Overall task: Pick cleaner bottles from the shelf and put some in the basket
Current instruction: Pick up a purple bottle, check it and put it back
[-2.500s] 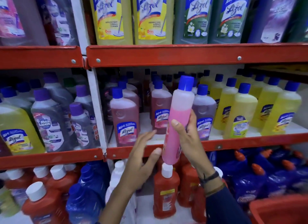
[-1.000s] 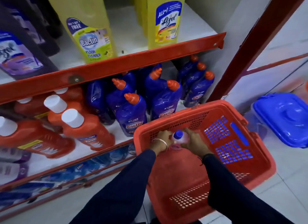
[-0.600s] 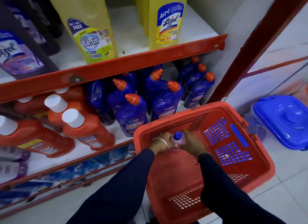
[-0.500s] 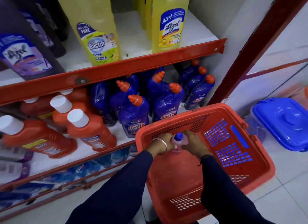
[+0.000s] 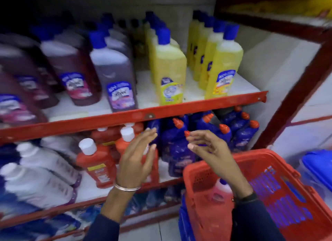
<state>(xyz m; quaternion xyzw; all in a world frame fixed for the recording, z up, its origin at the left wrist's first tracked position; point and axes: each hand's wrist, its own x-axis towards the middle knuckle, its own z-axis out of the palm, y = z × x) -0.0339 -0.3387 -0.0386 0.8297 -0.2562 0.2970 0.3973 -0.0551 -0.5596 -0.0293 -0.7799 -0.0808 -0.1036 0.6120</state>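
Observation:
A pink cleaner bottle (image 5: pixel 221 190) with a blue cap stands in the near left corner of the red basket (image 5: pixel 280 170) at the lower right. My left hand (image 5: pixel 137 158) is raised, fingers spread, in front of the orange bottles (image 5: pixel 98 164) on the lower shelf. My right hand (image 5: pixel 211 151) is lifted above the basket, fingers apart and empty, in front of the dark blue bottles (image 5: pixel 177 145) with orange caps. On the middle shelf stand yellow bottles (image 5: pixel 169 70) and purple and maroon bottles (image 5: pixel 115 73). The view is motion-blurred.
Red shelf rails (image 5: pixel 147 115) cross the view, with a red upright post (image 5: pixel 294 90) on the right. White bottles (image 5: pixel 39 179) lie at the lower left. A blue plastic lid (image 5: pixel 319 167) sits on the floor to the right of the basket.
Both hands let go of the pink bottle in the basket and rose toward the shelf. The view swung up and left, bringing the middle shelf into sight.

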